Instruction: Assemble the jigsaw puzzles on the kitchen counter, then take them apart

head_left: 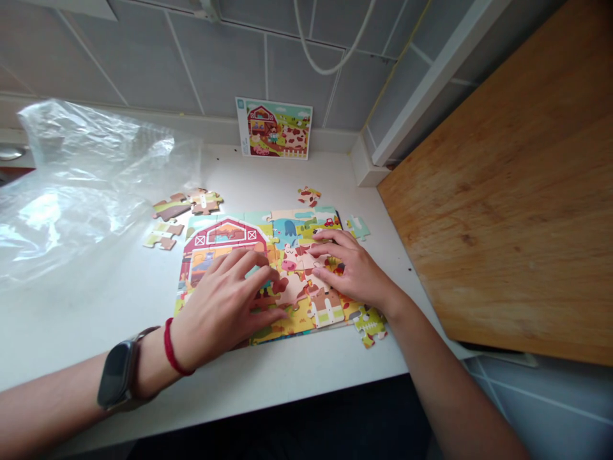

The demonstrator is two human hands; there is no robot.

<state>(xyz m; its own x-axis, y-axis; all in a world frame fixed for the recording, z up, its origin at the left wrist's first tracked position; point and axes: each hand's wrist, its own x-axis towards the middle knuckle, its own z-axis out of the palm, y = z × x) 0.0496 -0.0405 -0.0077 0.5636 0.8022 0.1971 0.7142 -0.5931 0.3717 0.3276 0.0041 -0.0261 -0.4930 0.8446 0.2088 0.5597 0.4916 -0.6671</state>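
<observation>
Head camera: two hands (225, 300) (359, 268) over one puzzle (227, 231), one card (275, 130) behind.

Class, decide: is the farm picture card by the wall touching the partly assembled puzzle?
Apart. The head view shows white counter between the card's lower edge and the puzzle's top edge.

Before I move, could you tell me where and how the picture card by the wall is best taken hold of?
I would pinch the picture card by its top edge, from above and in front: it looks thin and stands propped against the wall, foot on the counter.
</observation>
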